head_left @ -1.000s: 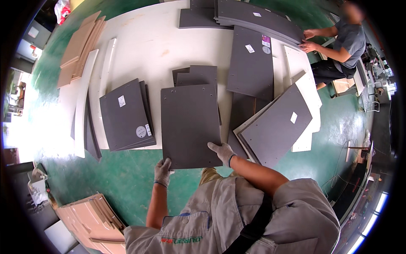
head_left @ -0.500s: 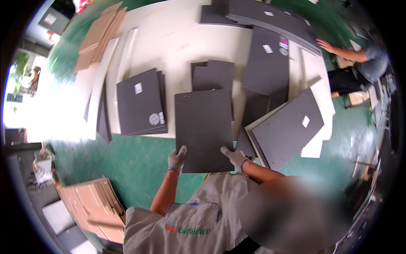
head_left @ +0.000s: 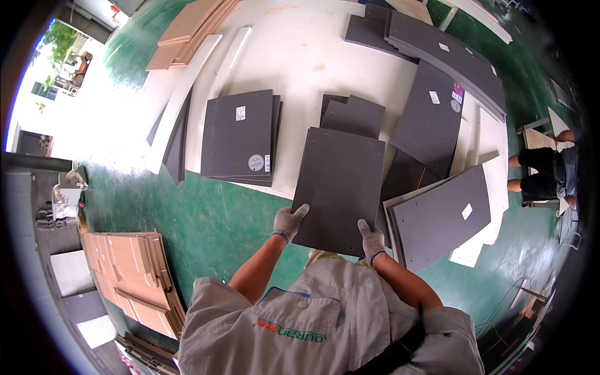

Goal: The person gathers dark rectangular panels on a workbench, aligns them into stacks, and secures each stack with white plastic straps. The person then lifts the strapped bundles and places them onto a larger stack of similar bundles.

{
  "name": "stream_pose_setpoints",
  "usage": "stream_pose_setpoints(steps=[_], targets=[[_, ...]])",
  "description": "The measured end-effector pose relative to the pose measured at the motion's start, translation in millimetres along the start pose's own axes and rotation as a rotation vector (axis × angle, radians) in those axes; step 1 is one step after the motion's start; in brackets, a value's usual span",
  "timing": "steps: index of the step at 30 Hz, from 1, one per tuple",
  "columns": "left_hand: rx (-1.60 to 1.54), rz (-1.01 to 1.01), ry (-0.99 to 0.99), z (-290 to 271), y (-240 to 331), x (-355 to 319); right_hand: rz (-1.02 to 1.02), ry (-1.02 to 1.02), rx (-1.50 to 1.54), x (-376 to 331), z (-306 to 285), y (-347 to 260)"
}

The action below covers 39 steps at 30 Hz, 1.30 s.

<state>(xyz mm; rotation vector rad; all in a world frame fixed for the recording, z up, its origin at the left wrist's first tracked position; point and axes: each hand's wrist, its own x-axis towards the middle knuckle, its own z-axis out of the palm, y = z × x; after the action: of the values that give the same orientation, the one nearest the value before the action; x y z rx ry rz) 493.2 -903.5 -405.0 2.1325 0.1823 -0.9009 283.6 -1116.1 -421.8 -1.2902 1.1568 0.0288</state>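
Note:
A dark grey rectangular panel (head_left: 337,187) with small holes near its corners is held flat before me, its far part over the table's near edge. My gloved left hand (head_left: 290,223) grips its left side close to the near corner, thumb on top. At the opposite side my gloved right hand (head_left: 371,240) holds it the same way. The fingers beneath are hidden. Just past it lie smaller dark panels (head_left: 356,115). To the left is a stack of labelled dark panels (head_left: 237,137); to the right, a tilted stack of dark panels (head_left: 440,215) overhangs the edge.
A large pale table (head_left: 281,75) bears everything. Long dark boards (head_left: 447,44) are piled at its far right, brown boards (head_left: 187,34) at its far left. Flat cardboard (head_left: 128,275) is stacked on the green floor (head_left: 212,219). A person in dark shorts (head_left: 540,165) stands at right.
My view has swung, so table and panels sit differently in it. Both hands keep hold of the same panel. The person at right no longer has a hand on the far boards.

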Motion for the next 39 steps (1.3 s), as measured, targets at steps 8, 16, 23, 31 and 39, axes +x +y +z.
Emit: stream_pose_setpoints(steps=[8,16,23,31,39], targets=[[0.066,0.099,0.019,0,25,-15,0.017,0.000,-0.060,-5,-18,4],[0.133,0.547,-0.183,61,110,-36,-0.151,0.007,0.533,-36,-128,-99],[-0.417,0.429,-0.394,205,111,-98,-0.240,0.421,0.560,-36,-275,-17],[0.174,0.649,-0.418,367,-71,-152,0.062,0.503,0.973,-55,-456,132],[-0.653,-0.003,-0.226,389,-22,-195,-0.098,0.680,1.163,-104,-562,184]])
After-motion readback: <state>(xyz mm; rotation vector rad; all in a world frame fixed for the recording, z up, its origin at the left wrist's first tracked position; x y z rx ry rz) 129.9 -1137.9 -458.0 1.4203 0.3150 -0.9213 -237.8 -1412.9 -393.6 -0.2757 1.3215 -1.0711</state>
